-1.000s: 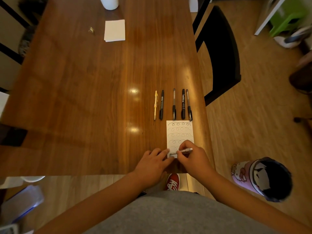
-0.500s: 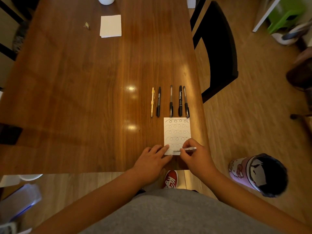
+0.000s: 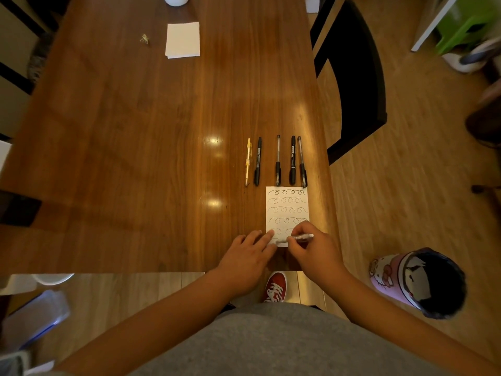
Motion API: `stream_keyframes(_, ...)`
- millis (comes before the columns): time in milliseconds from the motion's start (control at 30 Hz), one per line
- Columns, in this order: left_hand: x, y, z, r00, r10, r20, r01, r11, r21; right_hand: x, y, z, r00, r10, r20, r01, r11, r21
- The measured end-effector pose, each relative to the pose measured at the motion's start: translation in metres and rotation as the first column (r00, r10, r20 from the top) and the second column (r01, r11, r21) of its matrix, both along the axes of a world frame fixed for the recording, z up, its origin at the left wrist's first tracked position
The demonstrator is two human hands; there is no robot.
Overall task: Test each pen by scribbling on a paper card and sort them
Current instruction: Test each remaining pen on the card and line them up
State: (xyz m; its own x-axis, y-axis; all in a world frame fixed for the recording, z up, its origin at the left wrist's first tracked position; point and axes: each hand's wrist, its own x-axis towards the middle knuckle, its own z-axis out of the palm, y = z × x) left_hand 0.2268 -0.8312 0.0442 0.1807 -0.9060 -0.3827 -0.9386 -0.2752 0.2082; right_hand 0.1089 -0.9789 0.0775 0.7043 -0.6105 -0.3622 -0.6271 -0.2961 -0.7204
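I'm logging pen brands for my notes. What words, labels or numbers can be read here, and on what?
Nothing is legible.
Left black marker: pale barrel label, too small to read.
Right black marker: white barrel print, too blurred.
White pen in the right hand: no marking readable.
Paper card: looped scribbles only, no words.
Pink bin: cartoon picture, no lettering readable.

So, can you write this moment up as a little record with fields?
Right hand: holds a pale pen, tip on the card
Left hand: flat fingers press the card's near edge
Scribbles: several looped rows on the card
Laid-out pens: five beyond the card; a pair, a gap, then three
Far end: white paper on the table
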Motion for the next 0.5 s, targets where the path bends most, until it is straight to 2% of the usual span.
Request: stream_keyframes(500,-0.005,-0.003,-0.002,0.999,0.008,0.044,-0.009,1.000,0.021,-0.015,-0.010,0.002,0.998,-0.058,0.037,0.057,0.998,0.006)
